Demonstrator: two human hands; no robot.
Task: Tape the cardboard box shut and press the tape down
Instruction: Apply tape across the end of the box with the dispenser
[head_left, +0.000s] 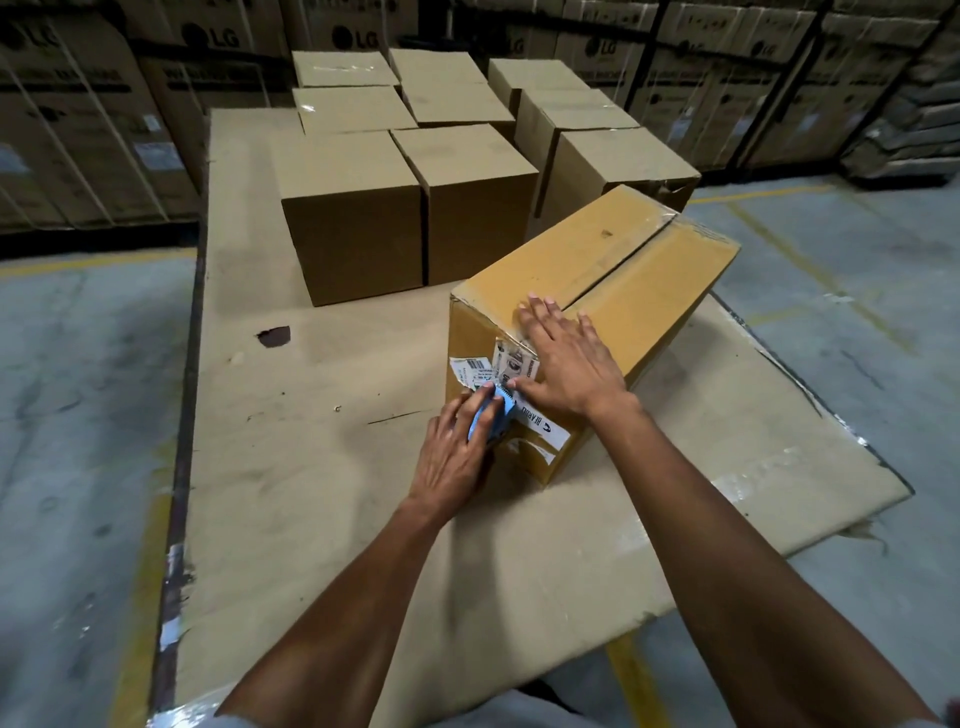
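Note:
A brown cardboard box (623, 270) lies on a sheet of cardboard, its top flaps meeting at a dark seam. Clear tape covers the seam's far end. White labels (478, 371) are stuck on its near face. My left hand (457, 452) grips a blue tape dispenser (493, 415) pressed against that near face, below the labels. My right hand (566, 358) lies flat with fingers spread over the box's near top edge, across the seam's near end, its thumb touching the dispenser's blade.
Several closed, taped boxes (353, 208) stand in rows behind the one under my hands. The flat cardboard sheet (322, 467) covers a platform with concrete floor (78, 415) on both sides. Stacked large cartons (78, 130) line the back wall.

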